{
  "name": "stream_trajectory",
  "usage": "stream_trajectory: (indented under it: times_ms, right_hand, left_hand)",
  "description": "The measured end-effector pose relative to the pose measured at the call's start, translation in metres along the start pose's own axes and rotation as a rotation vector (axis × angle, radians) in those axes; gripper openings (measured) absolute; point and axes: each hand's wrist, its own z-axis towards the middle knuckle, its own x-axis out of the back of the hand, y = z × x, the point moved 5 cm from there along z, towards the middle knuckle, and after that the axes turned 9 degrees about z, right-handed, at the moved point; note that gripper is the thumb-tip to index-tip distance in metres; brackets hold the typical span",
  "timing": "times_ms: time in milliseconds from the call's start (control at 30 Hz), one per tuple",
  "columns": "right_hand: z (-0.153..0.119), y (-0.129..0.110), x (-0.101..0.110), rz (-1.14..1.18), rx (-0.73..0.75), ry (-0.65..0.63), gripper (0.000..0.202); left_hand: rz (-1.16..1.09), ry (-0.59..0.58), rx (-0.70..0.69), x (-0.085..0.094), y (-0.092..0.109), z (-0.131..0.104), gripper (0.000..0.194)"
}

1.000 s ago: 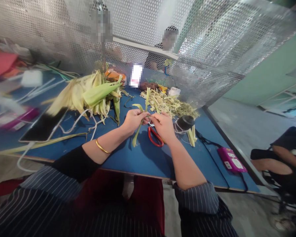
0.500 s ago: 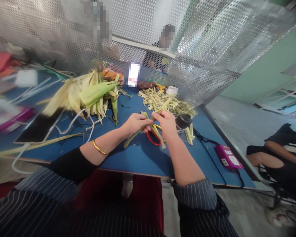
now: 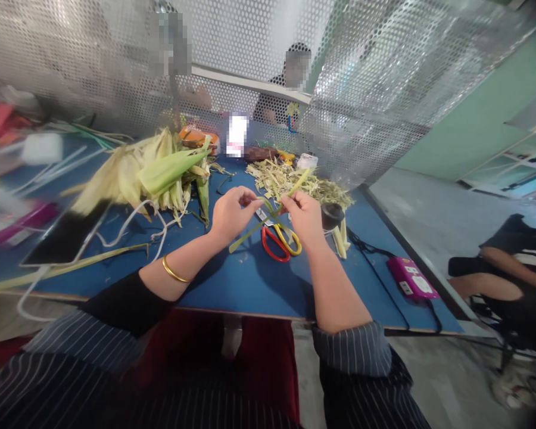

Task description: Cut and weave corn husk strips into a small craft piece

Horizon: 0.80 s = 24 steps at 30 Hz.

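Observation:
Between my two hands, above the blue table, are green husk strips (image 3: 245,236) that cross each other. My left hand (image 3: 236,213) pinches one part of them between thumb and finger. Opposite it, my right hand (image 3: 302,215) is closed on another part, and a pale green end sticks up past its fingers. Scissors with one red and one yellow handle (image 3: 276,245) lie on the table just below the strips. A dark spool (image 3: 332,215) stands right of my right hand, beside short pale husk pieces (image 3: 340,239).
Corn husks (image 3: 165,170) are heaped at the left, shredded husk (image 3: 286,179) behind my hands. A tablet (image 3: 67,235) with a white cable lies left, a magenta box (image 3: 411,278) right. A lit phone (image 3: 237,136) stands at the back. People are beyond the mesh and at far right.
My hands have moved apart a little, my left hand up and to the left. The strips now cross openly between them, and more of the scissors shows.

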Motion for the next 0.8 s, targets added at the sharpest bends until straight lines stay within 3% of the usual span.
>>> stream_trajectory:
  times_ms: [33, 133, 200, 300, 400, 533, 600, 667, 800]
  right_hand:
    - [0.000, -0.001, -0.001, 0.000, 0.014, -0.018, 0.018]
    - [-0.002, -0.006, -0.007, -0.012, 0.059, -0.088, 0.020]
    - [-0.004, -0.009, -0.009, -0.052, 0.090, -0.092, 0.022]
    - [-0.004, -0.010, -0.012, -0.088, 0.108, -0.095, 0.023]
    - [-0.004, -0.010, -0.009, -0.093, 0.141, -0.065, 0.020]
    - [-0.013, -0.026, 0.013, -0.295, 0.361, 0.302, 0.020]
    - [-0.017, -0.030, 0.017, -0.351, 0.399, 0.372, 0.021]
    - [-0.016, -0.028, 0.009, -0.327, 0.358, 0.253, 0.022]
    - [-0.011, -0.009, -0.022, -0.103, 0.142, -0.155, 0.023]
  left_hand:
    - [0.021, -0.003, -0.097, 0.001, 0.004, 0.001, 0.021]
    - [0.025, -0.155, -0.296, -0.005, 0.014, 0.001, 0.018]
    - [0.047, -0.228, -0.313, -0.008, 0.015, 0.000, 0.013]
    - [0.080, -0.248, -0.287, -0.009, 0.014, -0.001, 0.012]
    - [-0.017, -0.212, -0.177, -0.008, 0.006, 0.003, 0.015]
    - [-0.451, -0.161, 0.166, -0.010, -0.012, 0.009, 0.015]
    - [-0.652, -0.166, 0.346, -0.013, -0.019, 0.008, 0.013]
    - [-0.797, -0.202, 0.481, -0.017, -0.021, 0.005, 0.012]
    - [-0.974, -0.276, 0.592, -0.024, -0.018, -0.003, 0.011]
